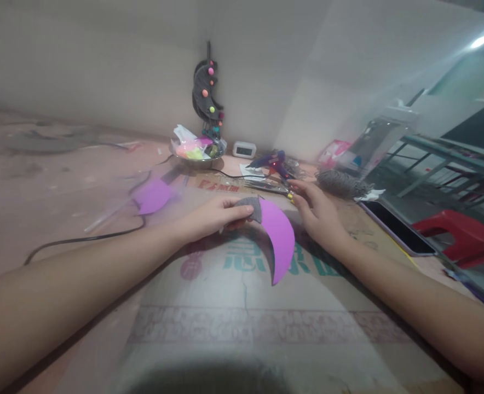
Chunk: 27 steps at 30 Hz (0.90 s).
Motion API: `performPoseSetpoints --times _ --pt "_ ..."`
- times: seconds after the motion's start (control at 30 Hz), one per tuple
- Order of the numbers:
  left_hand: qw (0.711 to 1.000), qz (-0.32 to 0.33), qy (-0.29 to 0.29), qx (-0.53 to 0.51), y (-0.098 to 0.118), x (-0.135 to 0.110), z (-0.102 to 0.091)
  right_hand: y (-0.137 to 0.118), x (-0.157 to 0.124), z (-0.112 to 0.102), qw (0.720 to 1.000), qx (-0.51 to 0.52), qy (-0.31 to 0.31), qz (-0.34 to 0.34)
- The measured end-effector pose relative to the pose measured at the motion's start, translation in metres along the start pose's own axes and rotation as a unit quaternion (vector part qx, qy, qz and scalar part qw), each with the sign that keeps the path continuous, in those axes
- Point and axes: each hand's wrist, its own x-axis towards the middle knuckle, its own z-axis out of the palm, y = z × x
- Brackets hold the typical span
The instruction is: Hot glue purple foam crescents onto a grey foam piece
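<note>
A purple crescent (282, 235) hangs from my left hand (221, 216), its upper end wrapped in grey yarn (249, 208). My left thumb and fingers pinch that wrapped end, and the bare purple tip points down. At the handles of a pair of scissors (269, 189), my right hand (318, 210) has its thumb and forefinger around the yellow-and-black grips. The blades point left, low over the cardboard. Just behind the scissors lies a glue gun (272, 160) with a small red light, its black cord running left.
Printed cardboard (209, 328) covers the tabletop. Behind stand a metal bowl (196, 156) of colourful bits, a small clock (244, 150) and a dark crescent decoration (205, 90). Grey yarn (340, 183) and a phone (398, 227) lie right. Another purple piece (155, 196) is left. A red stool (464, 235) stands beyond.
</note>
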Motion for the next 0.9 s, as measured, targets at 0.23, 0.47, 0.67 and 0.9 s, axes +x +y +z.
performPoseSetpoints --times 0.23,0.47,0.67,0.9 --pt "0.999 0.021 0.006 0.026 -0.001 0.001 0.0 0.02 0.0 0.009 0.995 -0.062 -0.072 -0.008" --pt "0.999 0.012 0.018 0.045 -0.003 0.001 0.0 0.006 0.001 0.004 0.998 -0.017 -0.062 0.003" --pt "0.997 0.016 0.05 0.061 -0.002 -0.001 0.002 -0.036 0.003 -0.016 0.968 0.166 -0.141 0.126" --pt "0.992 -0.001 0.126 0.021 -0.002 -0.001 0.001 -0.057 -0.008 0.001 0.882 0.337 -0.234 0.232"
